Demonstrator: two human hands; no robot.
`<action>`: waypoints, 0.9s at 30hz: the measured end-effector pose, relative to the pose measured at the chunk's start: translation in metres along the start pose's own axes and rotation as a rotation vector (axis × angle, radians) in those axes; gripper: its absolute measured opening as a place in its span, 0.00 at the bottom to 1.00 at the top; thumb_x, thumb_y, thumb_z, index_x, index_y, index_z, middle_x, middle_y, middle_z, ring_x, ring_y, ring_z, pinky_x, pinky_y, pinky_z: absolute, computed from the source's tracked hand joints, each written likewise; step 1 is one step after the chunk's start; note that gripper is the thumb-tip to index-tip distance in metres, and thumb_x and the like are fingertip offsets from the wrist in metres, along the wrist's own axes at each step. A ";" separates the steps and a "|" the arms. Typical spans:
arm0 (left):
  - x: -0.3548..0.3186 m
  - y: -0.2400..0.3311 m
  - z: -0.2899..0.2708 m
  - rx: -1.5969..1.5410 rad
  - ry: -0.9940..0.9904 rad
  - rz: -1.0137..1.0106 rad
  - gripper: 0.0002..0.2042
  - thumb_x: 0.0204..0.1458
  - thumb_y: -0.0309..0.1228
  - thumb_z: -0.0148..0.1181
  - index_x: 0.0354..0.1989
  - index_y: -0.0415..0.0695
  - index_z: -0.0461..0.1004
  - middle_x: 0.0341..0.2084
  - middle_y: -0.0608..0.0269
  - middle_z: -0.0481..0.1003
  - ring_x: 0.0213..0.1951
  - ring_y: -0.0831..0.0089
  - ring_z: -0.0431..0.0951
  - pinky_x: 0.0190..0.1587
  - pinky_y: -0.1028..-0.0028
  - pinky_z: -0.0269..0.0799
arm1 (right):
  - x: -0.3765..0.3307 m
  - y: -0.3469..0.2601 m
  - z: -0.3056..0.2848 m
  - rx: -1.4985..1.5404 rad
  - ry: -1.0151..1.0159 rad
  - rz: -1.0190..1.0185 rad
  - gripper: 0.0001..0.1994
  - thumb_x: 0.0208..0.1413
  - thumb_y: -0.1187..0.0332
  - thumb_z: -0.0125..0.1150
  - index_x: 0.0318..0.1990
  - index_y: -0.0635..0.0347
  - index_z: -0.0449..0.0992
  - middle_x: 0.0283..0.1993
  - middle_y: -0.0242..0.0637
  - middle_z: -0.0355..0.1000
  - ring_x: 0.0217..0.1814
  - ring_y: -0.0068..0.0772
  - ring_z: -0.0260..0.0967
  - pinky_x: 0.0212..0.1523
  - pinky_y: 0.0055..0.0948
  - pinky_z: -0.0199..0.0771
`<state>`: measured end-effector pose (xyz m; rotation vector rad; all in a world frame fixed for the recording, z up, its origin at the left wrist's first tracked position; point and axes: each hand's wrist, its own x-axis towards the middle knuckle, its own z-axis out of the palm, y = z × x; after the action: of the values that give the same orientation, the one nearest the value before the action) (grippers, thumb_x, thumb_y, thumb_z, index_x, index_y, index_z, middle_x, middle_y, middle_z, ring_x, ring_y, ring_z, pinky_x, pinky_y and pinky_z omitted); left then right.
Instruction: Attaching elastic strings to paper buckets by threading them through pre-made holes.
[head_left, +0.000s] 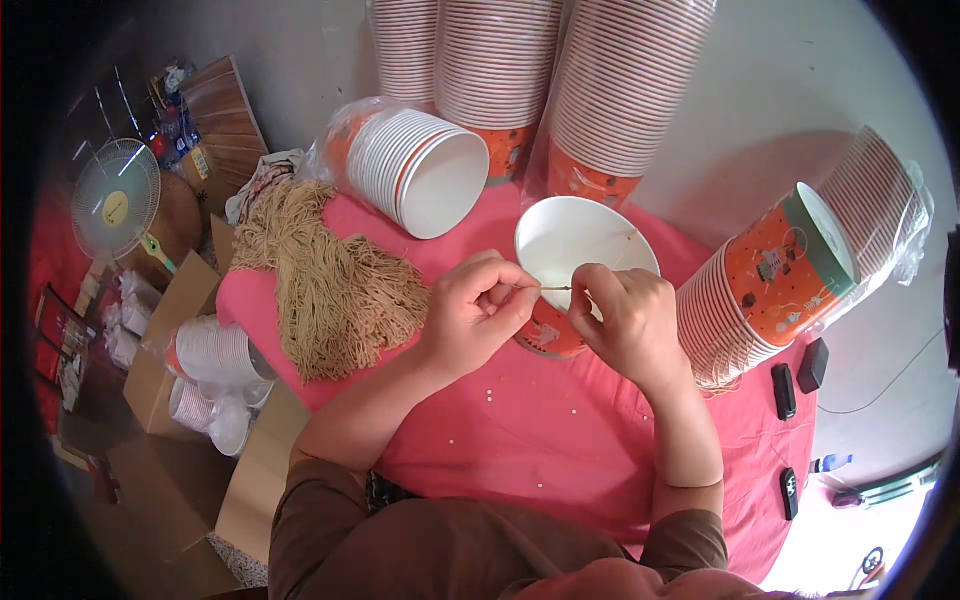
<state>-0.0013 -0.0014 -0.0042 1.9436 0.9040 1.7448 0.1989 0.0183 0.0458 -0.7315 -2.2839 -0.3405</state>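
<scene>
String, a short tan length [556, 288] pulled taut between two hands, sits at the centre of this overhead view, just above the rim of an orange-and-white paper cup [580, 240] standing upright on a pink-covered surface [560, 440]. The left hand [472, 312] has its grip closed on one end, thumb and forefinger pinched; the right hand [625, 318] pinches the other end, fingers curled tight against the cup's near wall. The step in hand looks like fitting or threading the cord at the cup's rim, and the next move likely calls for a fine, steady pinch, since the strand is thin and limp. A loose heap of matching cords [325, 285], pale brown, crinkled and fibrous, lies on the surface to the left. Small pale specks dot the cloth near the forearms. Behind, a plastic-sleeved row of nested cups [415, 165] lies on its side, smooth white inside; tall wrapped stacks [560, 80] rise beyond it, and another sleeve [800, 270] lies tilted at right. Cardboard boxes [180, 380] holding more cups stand on the floor at left.
</scene>
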 end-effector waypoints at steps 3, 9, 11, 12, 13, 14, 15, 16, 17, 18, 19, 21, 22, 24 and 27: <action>0.000 0.004 -0.001 -0.046 -0.028 -0.040 0.04 0.49 0.17 0.63 0.31 0.39 0.76 0.21 0.72 0.66 0.21 0.86 0.60 0.24 0.79 0.56 | 0.001 0.001 -0.004 -0.004 0.001 -0.009 0.09 0.45 0.72 0.65 0.32 0.57 0.70 0.19 0.34 0.70 0.19 0.38 0.70 0.23 0.35 0.69; 0.005 0.001 -0.002 -0.158 0.030 -0.048 0.02 0.52 0.20 0.62 0.33 0.39 0.76 0.27 0.70 0.72 0.27 0.85 0.68 0.27 0.81 0.61 | 0.002 0.002 -0.008 0.036 0.015 -0.073 0.09 0.45 0.72 0.65 0.33 0.58 0.71 0.20 0.33 0.70 0.21 0.37 0.71 0.25 0.35 0.69; 0.006 0.003 -0.003 -0.155 0.086 0.031 0.02 0.53 0.21 0.62 0.34 0.39 0.76 0.30 0.69 0.74 0.30 0.83 0.70 0.28 0.82 0.64 | 0.002 -0.001 -0.009 0.052 -0.008 -0.096 0.09 0.46 0.71 0.65 0.34 0.58 0.71 0.21 0.34 0.70 0.22 0.36 0.71 0.25 0.35 0.69; 0.006 0.009 -0.005 -0.094 0.018 0.006 0.04 0.53 0.21 0.62 0.36 0.39 0.77 0.33 0.66 0.75 0.33 0.81 0.72 0.29 0.81 0.66 | 0.002 -0.003 -0.009 0.066 -0.028 -0.118 0.09 0.46 0.70 0.65 0.34 0.58 0.71 0.22 0.34 0.70 0.23 0.36 0.71 0.25 0.35 0.69; 0.006 0.013 -0.007 -0.033 -0.050 -0.018 0.05 0.53 0.21 0.63 0.37 0.39 0.77 0.36 0.64 0.76 0.36 0.79 0.74 0.30 0.80 0.68 | 0.002 -0.004 -0.009 0.067 -0.030 -0.120 0.09 0.46 0.70 0.65 0.34 0.58 0.71 0.22 0.34 0.70 0.23 0.36 0.71 0.25 0.35 0.69; 0.011 0.010 -0.009 0.150 -0.102 0.184 0.07 0.51 0.21 0.64 0.38 0.39 0.77 0.37 0.62 0.77 0.38 0.75 0.75 0.31 0.79 0.72 | 0.001 -0.005 -0.008 0.073 -0.028 -0.142 0.10 0.46 0.70 0.65 0.35 0.58 0.72 0.22 0.34 0.70 0.23 0.36 0.71 0.26 0.35 0.69; 0.010 0.013 -0.008 0.150 -0.101 0.181 0.07 0.51 0.21 0.64 0.38 0.39 0.77 0.37 0.62 0.77 0.38 0.75 0.75 0.31 0.79 0.72 | 0.000 -0.005 -0.006 0.078 -0.028 -0.163 0.10 0.46 0.69 0.66 0.35 0.59 0.72 0.23 0.34 0.70 0.24 0.36 0.71 0.26 0.35 0.69; 0.009 0.018 -0.006 0.106 -0.117 0.130 0.07 0.50 0.20 0.64 0.37 0.39 0.77 0.36 0.61 0.77 0.38 0.73 0.76 0.30 0.78 0.73 | 0.000 -0.006 -0.006 0.080 -0.031 -0.163 0.10 0.46 0.69 0.66 0.35 0.59 0.72 0.23 0.34 0.70 0.24 0.36 0.71 0.26 0.35 0.69; 0.008 0.020 -0.005 0.062 -0.132 0.080 0.07 0.49 0.19 0.65 0.36 0.39 0.77 0.35 0.61 0.77 0.38 0.72 0.76 0.30 0.78 0.74 | 0.001 -0.008 -0.007 0.089 -0.024 -0.165 0.11 0.46 0.68 0.66 0.36 0.59 0.72 0.23 0.34 0.70 0.24 0.35 0.71 0.26 0.35 0.69; 0.007 0.020 -0.005 0.062 -0.131 0.078 0.07 0.49 0.19 0.65 0.36 0.39 0.77 0.35 0.61 0.77 0.38 0.72 0.76 0.30 0.78 0.74 | 0.001 -0.009 -0.008 0.097 -0.017 -0.167 0.11 0.46 0.68 0.66 0.36 0.59 0.73 0.24 0.34 0.70 0.24 0.35 0.71 0.26 0.35 0.69; 0.006 0.018 -0.005 0.044 -0.138 0.063 0.07 0.48 0.19 0.65 0.36 0.39 0.77 0.34 0.62 0.77 0.38 0.71 0.76 0.29 0.78 0.75 | 0.002 -0.009 -0.007 0.099 -0.019 -0.167 0.11 0.46 0.68 0.66 0.36 0.59 0.73 0.24 0.34 0.70 0.24 0.35 0.71 0.26 0.35 0.69; 0.006 0.016 -0.006 0.024 -0.145 0.046 0.07 0.48 0.19 0.65 0.35 0.39 0.77 0.33 0.62 0.77 0.38 0.71 0.75 0.29 0.78 0.76 | 0.002 -0.010 -0.006 0.087 -0.005 -0.179 0.11 0.45 0.68 0.65 0.36 0.59 0.73 0.24 0.33 0.69 0.24 0.34 0.71 0.26 0.35 0.69; 0.006 0.014 -0.008 0.021 -0.162 0.054 0.07 0.48 0.19 0.65 0.35 0.39 0.76 0.33 0.62 0.77 0.38 0.71 0.75 0.29 0.78 0.75 | 0.002 -0.010 -0.006 0.088 -0.006 -0.177 0.11 0.45 0.68 0.65 0.36 0.59 0.73 0.24 0.33 0.69 0.24 0.34 0.71 0.26 0.35 0.69; 0.007 0.013 -0.009 0.018 -0.178 0.060 0.07 0.48 0.18 0.65 0.35 0.39 0.76 0.32 0.62 0.76 0.37 0.72 0.75 0.28 0.79 0.75 | 0.002 -0.011 -0.007 0.086 -0.020 -0.171 0.11 0.46 0.69 0.65 0.37 0.59 0.73 0.24 0.32 0.67 0.24 0.33 0.70 0.27 0.34 0.68; 0.010 0.015 -0.012 -0.044 -0.168 0.016 0.06 0.48 0.18 0.64 0.33 0.39 0.74 0.32 0.62 0.75 0.36 0.70 0.74 0.30 0.77 0.75 | 0.005 -0.011 -0.011 0.092 0.016 -0.153 0.12 0.42 0.75 0.67 0.36 0.60 0.74 0.24 0.33 0.68 0.24 0.37 0.70 0.25 0.35 0.67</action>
<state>-0.0097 -0.0072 0.0143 2.0378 0.7869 1.5681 0.1953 0.0072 0.0566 -0.5074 -2.3290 -0.3084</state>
